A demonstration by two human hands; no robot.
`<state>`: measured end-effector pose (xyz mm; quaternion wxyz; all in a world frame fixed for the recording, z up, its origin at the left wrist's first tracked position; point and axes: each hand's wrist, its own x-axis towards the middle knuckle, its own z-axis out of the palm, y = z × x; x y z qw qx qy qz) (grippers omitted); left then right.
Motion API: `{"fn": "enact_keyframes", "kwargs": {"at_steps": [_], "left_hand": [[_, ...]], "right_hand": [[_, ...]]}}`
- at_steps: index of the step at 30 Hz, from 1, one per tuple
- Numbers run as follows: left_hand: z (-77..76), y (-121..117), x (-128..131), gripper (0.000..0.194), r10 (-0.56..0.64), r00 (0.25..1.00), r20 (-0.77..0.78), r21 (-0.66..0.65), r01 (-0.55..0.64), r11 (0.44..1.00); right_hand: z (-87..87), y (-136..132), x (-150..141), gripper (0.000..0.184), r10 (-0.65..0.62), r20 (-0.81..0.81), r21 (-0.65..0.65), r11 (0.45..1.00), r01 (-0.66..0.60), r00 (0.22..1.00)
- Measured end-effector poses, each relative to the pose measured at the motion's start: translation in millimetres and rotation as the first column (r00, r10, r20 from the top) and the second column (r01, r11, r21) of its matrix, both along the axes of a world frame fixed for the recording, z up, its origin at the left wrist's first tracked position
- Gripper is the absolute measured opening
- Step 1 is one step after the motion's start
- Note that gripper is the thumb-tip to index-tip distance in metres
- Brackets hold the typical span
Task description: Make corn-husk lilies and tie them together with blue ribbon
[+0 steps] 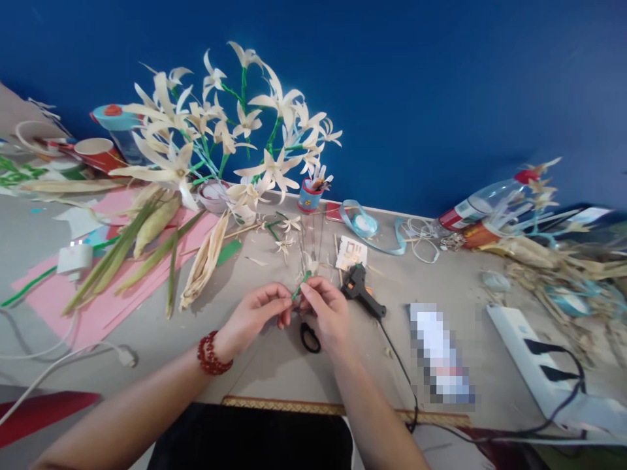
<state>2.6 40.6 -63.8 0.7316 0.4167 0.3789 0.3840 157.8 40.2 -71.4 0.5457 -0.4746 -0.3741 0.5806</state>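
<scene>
Near the middle of the table, my left hand (259,311) and my right hand (327,308) are close together, their fingertips pinching a short, thin green-wrapped stem (303,281). A small whitish piece shows at its upper end; its exact kind is too small to tell. A red bead bracelet circles my left wrist. Just below the fingers lies a black scissors handle (310,337), the rest of it hidden by my hands. Thin wires (313,238) extend beyond my fingertips. To the right of my right hand rests a black hot glue gun (361,291) with its cord.
Handmade cream flowers (274,171) on green stems stand in pots at the back. Corn husks (155,225) lie on pink paper (117,294) at left. Blue ribbon (365,224), a blurred-out phone-like object (441,352), a white power strip (516,349) and a plastic bottle (482,203) are to the right.
</scene>
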Motion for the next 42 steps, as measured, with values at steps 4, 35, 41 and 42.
{"fn": "enact_keyframes", "kwargs": {"at_steps": [4,35,41,42], "left_hand": [[1.5,-1.0,-0.1,0.017,0.003,1.0,-0.027,-0.003,-0.003,1.0],[0.3,-0.1,3.2,0.017,-0.002,0.998,-0.061,0.01,0.003,1.0],[-3.3,0.0,2.6,0.017,-0.009,0.999,-0.045,0.015,0.01,1.0],[-4.1,0.2,2.2,0.017,-0.01,0.999,-0.042,0.014,0.01,1.0]], "right_hand": [[1.2,0.0,-1.0,0.02,0.012,-0.012,0.019,1.0,-0.011,1.0],[4.9,-0.8,-1.2,0.022,0.004,-0.061,0.008,1.0,-0.004,0.998],[4.4,-1.1,-1.3,0.021,0.004,-0.066,0.012,1.0,-0.004,0.998],[4.5,-1.2,-1.3,0.022,0.006,-0.067,0.013,1.0,-0.005,0.998]]}}
